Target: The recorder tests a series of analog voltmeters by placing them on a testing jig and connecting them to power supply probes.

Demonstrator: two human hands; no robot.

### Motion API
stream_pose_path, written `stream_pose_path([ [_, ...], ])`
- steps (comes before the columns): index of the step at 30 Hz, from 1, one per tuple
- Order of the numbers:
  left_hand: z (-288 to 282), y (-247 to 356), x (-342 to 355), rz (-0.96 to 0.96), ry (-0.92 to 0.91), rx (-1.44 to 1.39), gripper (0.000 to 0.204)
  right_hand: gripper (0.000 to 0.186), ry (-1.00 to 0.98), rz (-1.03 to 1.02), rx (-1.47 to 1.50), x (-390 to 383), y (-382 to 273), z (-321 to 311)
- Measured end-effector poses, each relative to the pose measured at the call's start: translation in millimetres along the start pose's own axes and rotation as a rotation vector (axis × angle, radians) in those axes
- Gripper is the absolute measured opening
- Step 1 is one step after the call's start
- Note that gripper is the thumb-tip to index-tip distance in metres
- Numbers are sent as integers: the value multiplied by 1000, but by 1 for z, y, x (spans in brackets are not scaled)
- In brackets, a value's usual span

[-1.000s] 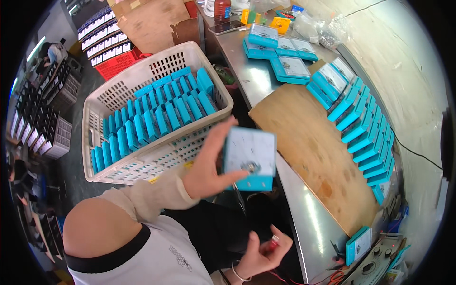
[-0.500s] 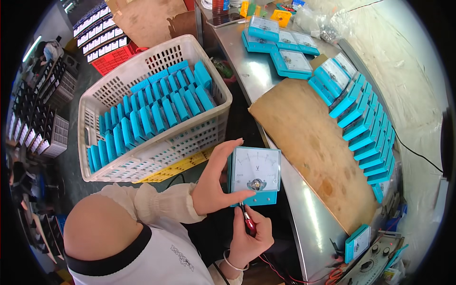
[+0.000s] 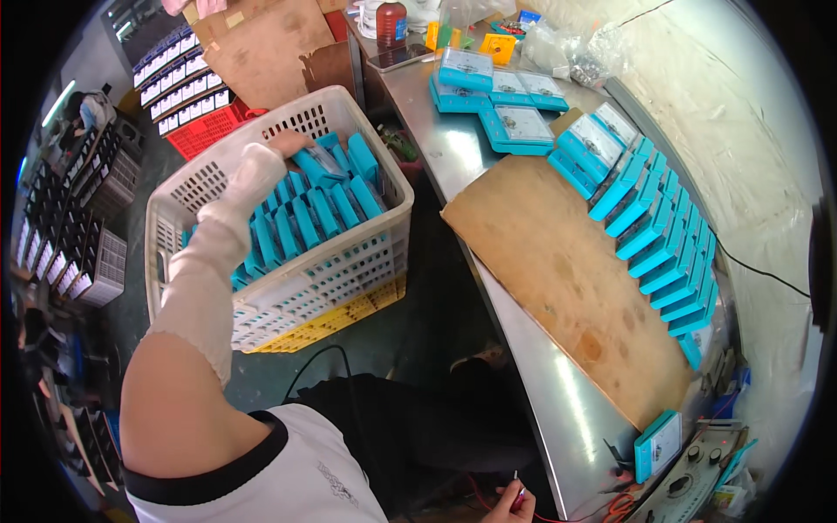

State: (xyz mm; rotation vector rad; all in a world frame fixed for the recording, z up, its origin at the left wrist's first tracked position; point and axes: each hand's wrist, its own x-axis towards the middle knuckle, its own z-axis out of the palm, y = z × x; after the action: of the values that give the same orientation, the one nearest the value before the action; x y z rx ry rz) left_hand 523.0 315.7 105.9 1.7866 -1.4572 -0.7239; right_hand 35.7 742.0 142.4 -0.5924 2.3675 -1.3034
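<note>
Left hand (image 3: 290, 142) at a tilted meter (image 3: 321, 166) in the crate (image 3: 394, 228); right hand (image 3: 513, 503) closed on a red probe (image 3: 520, 498)

Left fingers part-curled at the meter's upper end; tips hidden, so firm hold or mere touch, cannot tell; meter sits skewed above the far part of the rows, out of line with the neighbouring meters (image 3: 324, 212); likely trouble: a corner knocking or scuffing those, if pushed down at this slant; close packing could make one lean and topple others; a weak grip could let it drop askew; right hand low beside the counter (image 3: 567, 410), fingers pinched round the probe, bare tip upward; could scratch a meter if swung near one
</note>
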Motion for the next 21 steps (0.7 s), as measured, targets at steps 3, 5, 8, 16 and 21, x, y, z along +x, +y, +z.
stream_pose_path([
  [3, 36, 2, 51, -370, -135, -28, 39, 14, 88, 48, -11, -5, 16, -18],
  [5, 80, 27, 66, -389, -183, 20, 35, 14, 135, 71, 22, -8, 23, -21],
  [8, 121, 72, 58, -285, -308, 88, 42, 13, 196, 98, 35, -16, 29, -18],
  [16, 116, 71, -4, 294, 140, 424, 53, 17, 111, -7, -92, -29, 47, -32],
  [21, 145, 172, 39, 1068, 391, 216, 40, 17, 42, -88, -149, -23, 42, -43],
])
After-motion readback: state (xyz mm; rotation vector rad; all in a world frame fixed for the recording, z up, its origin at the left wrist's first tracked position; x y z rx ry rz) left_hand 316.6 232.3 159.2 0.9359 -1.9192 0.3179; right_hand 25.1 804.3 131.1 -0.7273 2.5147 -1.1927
